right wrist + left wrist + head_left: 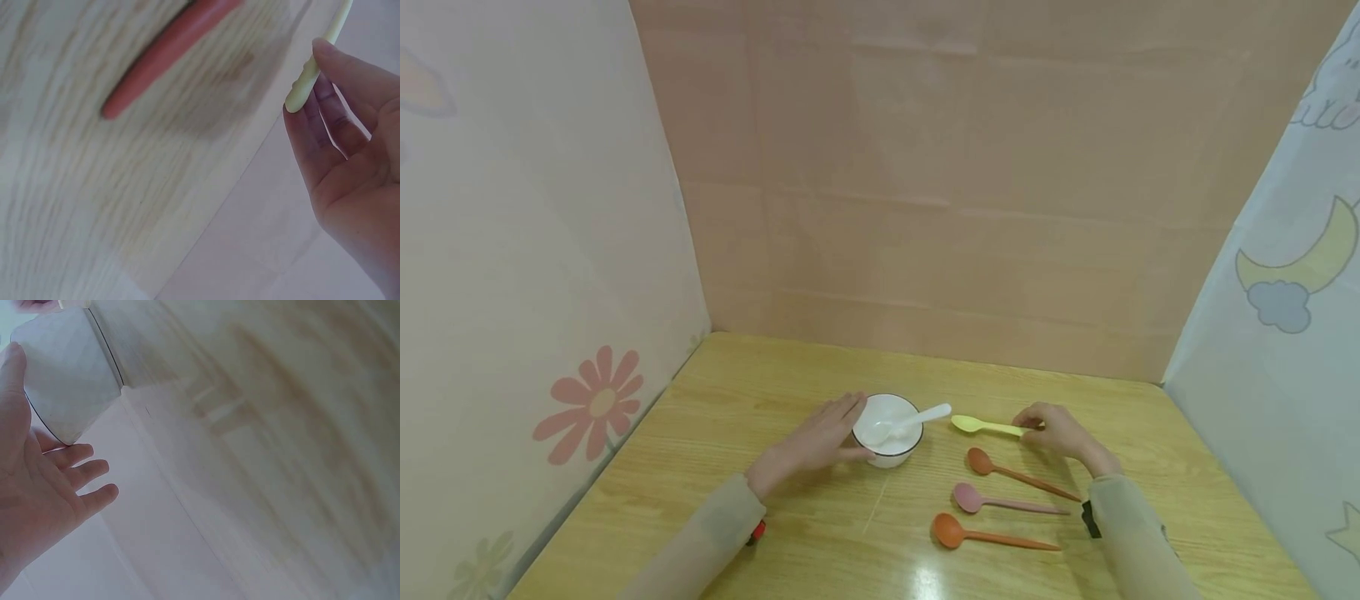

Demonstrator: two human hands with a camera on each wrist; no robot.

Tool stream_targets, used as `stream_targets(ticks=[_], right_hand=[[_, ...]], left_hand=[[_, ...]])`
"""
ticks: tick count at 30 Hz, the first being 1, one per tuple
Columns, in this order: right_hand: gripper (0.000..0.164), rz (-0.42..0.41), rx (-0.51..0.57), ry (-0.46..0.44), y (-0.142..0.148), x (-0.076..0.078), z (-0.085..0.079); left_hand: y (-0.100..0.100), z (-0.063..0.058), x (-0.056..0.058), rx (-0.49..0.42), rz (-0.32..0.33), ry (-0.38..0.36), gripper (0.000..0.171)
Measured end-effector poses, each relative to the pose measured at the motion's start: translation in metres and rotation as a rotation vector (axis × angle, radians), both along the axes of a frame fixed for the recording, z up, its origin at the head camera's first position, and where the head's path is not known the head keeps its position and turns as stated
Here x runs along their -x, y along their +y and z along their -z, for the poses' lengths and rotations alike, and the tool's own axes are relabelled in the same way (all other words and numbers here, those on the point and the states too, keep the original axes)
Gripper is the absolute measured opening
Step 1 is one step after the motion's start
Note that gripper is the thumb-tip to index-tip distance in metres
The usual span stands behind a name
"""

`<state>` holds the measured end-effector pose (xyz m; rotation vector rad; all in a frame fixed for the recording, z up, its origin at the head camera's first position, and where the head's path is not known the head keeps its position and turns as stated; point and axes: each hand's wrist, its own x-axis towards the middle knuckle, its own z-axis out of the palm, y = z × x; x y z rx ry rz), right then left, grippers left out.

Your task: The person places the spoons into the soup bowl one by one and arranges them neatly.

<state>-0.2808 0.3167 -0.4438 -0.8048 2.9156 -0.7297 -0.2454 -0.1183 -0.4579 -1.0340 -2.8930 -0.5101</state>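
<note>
A white bowl [889, 460] with a dark rim stands on the table, and a white spoon [929, 414] leans in it with its handle over the right rim. My left hand [820, 439] holds the bowl's left side, thumb at the front and fingers toward the back. In the left wrist view, the thumb and forefinger span the bowl [69, 369]. To the right of the bowl, my right hand [1062, 432] pinches the handle end of a yellow spoon [972, 424], whose head points at the bowl. The right wrist view shows that handle [302, 90] between thumb and fingertips.
Nearer than the yellow spoon lie a brown-orange spoon [979, 461], a pink spoon [968, 498] and an orange spoon [949, 531], handles to the right. The wooden table [820, 542] meets a tan backdrop [925, 275] behind and patterned cloth walls [580, 250] at the sides.
</note>
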Motion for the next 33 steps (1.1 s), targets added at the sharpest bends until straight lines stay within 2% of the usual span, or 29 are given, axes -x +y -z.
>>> stream_targets(ticks=[16, 25, 33], right_hand=[[0.020, -0.012, 0.011, -0.009, 0.000, 0.003, -0.010], [0.019, -0.017, -0.014, 0.009, -0.002, 0.008, -0.025], [0.018, -0.007, -0.023, 0.016, -0.003, 0.013, -0.033]], left_hand=[[0.001, 0.001, -0.003, -0.008, 0.002, 0.002, 0.092], [0.002, 0.003, -0.001, -0.002, -0.009, -0.011, 0.093], [0.002, 0.002, 0.000, -0.005, -0.003, 0.006, 0.094]])
